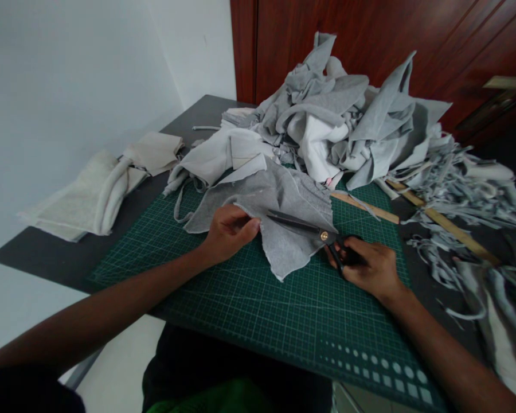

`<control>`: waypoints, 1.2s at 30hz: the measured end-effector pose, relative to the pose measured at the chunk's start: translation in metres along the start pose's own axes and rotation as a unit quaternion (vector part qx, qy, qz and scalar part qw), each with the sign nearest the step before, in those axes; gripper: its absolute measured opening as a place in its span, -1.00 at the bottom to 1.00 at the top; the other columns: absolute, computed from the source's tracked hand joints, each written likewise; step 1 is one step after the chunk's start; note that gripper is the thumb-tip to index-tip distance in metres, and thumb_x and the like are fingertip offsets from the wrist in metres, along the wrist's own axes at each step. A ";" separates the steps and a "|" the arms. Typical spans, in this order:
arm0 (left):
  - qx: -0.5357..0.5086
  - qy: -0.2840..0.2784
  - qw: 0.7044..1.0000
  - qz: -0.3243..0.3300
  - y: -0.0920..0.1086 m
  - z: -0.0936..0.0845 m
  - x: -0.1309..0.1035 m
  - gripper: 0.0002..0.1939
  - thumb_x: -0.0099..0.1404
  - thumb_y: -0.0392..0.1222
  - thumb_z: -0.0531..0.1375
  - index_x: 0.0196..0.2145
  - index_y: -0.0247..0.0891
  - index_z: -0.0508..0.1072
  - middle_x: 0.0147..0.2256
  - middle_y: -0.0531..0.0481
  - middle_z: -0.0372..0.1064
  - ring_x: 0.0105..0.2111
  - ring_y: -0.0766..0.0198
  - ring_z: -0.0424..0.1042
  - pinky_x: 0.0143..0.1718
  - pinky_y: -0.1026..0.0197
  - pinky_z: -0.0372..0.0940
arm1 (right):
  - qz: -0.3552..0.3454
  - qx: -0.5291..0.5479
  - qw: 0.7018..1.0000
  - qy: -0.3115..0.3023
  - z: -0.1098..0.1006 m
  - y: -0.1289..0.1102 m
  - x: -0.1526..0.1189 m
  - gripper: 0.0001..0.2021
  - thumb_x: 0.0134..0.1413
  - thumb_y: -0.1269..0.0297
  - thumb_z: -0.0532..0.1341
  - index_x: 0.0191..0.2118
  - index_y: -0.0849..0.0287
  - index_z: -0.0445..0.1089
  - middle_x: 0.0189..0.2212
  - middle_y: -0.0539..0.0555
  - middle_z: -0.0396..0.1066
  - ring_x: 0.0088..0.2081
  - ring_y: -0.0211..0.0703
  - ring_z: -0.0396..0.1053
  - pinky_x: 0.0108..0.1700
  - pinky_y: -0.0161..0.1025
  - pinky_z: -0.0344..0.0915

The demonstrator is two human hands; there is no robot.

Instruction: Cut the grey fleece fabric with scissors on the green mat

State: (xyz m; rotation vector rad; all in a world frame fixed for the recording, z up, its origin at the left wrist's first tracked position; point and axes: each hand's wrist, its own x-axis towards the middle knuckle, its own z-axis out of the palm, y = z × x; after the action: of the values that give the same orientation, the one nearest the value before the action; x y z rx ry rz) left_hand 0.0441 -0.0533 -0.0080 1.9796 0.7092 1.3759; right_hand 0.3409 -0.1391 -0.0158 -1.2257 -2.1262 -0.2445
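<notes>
My left hand (231, 231) pinches the near edge of a grey piece of fabric (279, 189), thumb and fingers closed on it. Black scissors (301, 225) with a brass pivot are in my right hand (370, 265), whose fingers are in the handles. The blades point left across the fabric, their tips close to my left thumb; whether cloth lies between them is hard to make out. A flap of the fabric hangs toward me below the blades. Under it all lies a green cutting mat (249, 304) with a printed grid.
Behind the mat rises a heap of grey and white cloth (335, 109). Narrow fabric strips (468, 178) pile up at the right, near a wooden ruler (370, 207) and a yellowish stick (460, 235). Folded white cloth (81, 198) lies on the left, beside the wall.
</notes>
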 end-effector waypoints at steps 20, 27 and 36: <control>-0.011 0.011 0.996 0.082 0.003 0.001 0.005 -0.80 0.27 -0.20 0.22 -0.51 -0.21 0.41 -0.70 0.19 0.23 -0.68 0.44 0.21 -0.65 0.35 0.11 | -0.033 0.006 0.999 -0.005 -0.002 -0.003 0.003 -0.82 0.12 0.31 0.21 -0.50 0.13 0.35 -0.69 -0.11 0.30 -0.68 -0.38 0.25 -0.59 -0.38 0.14; -0.012 0.012 0.999 0.051 0.008 0.002 0.005 -0.77 0.24 -0.19 0.20 -0.56 -0.21 0.36 -0.72 0.16 0.19 -0.66 0.39 0.24 -0.62 0.31 0.15 | -0.042 0.005 0.999 -0.002 -0.001 -0.002 0.003 -0.82 0.13 0.30 0.22 -0.48 0.15 0.33 -0.68 -0.12 0.29 -0.68 -0.39 0.26 -0.58 -0.40 0.14; -0.005 0.001 0.998 0.070 0.010 0.002 0.007 -0.77 0.22 -0.22 0.19 -0.58 -0.23 0.35 -0.70 0.16 0.23 -0.69 0.45 0.17 -0.66 0.35 0.09 | -0.055 -0.002 0.998 -0.003 -0.002 -0.003 0.004 -0.80 0.16 0.31 0.18 -0.49 0.17 0.34 -0.69 -0.11 0.29 -0.69 -0.38 0.26 -0.58 -0.40 0.13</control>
State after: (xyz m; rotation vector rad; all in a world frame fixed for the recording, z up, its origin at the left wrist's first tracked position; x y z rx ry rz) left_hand 0.0492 -0.0551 0.0035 2.0544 0.5723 1.4600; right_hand 0.3381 -0.1383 -0.0116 -1.1137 -2.2030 -0.2936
